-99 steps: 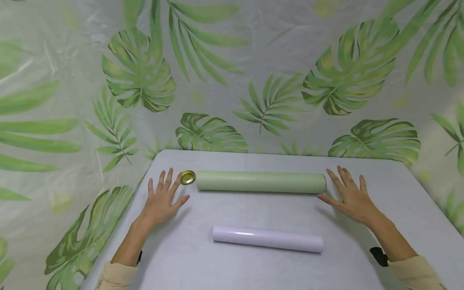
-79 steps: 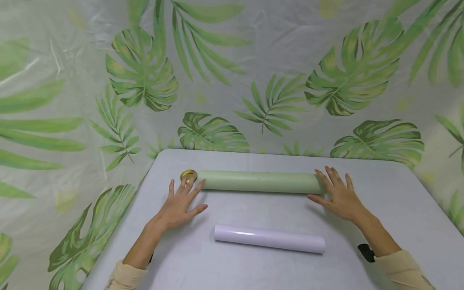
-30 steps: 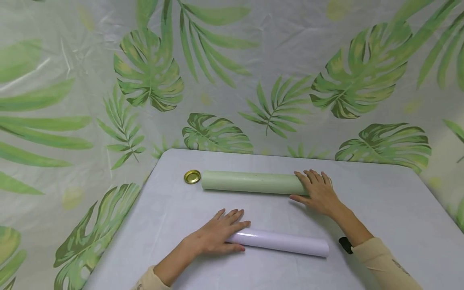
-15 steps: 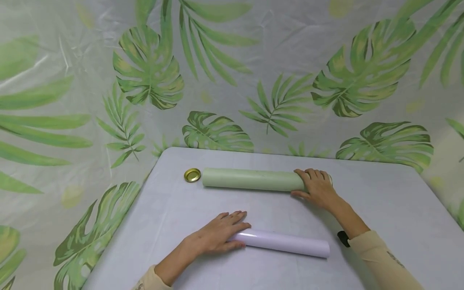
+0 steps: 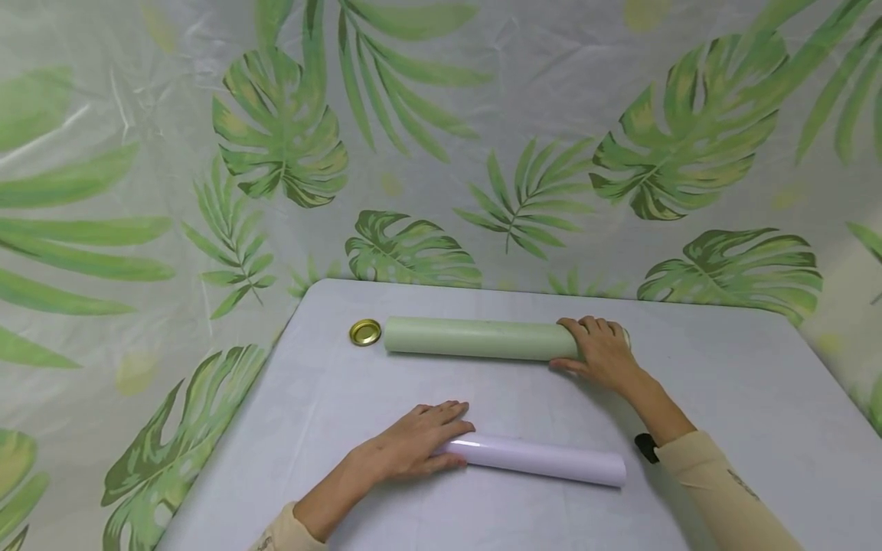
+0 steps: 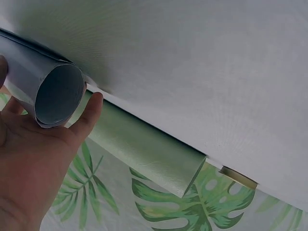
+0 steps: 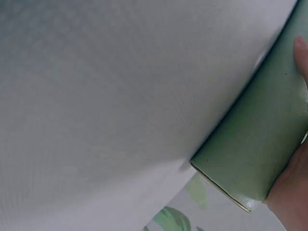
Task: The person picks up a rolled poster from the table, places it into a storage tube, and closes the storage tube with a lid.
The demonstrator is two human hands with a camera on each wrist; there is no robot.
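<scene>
A pale green tube (image 5: 475, 338) lies crosswise near the back of the table. My right hand (image 5: 602, 356) grips its right end, thumb on the near side and fingers over the far side. In the right wrist view, the tube's right end (image 7: 231, 185) has a thin pale rim. Closer to me lies a glossy white rolled sheet (image 5: 537, 457). My left hand (image 5: 413, 444) holds its left end between thumb and fingers. The left wrist view shows the roll's open hollow end (image 6: 60, 94) and overlapping edge. A round gold lid (image 5: 365, 332) lies just left of the green tube.
The white-covered table (image 5: 331, 398) has rounded back corners. Right behind it hangs a leaf-patterned sheet (image 5: 530, 99), which also runs along the left side. A black band (image 5: 646, 448) is on my right wrist.
Both hands were spread wide near the green tube. The left passed over the lid, then came down to grip the white roll; the right moved left and closed around the tube. Lately they barely move.
</scene>
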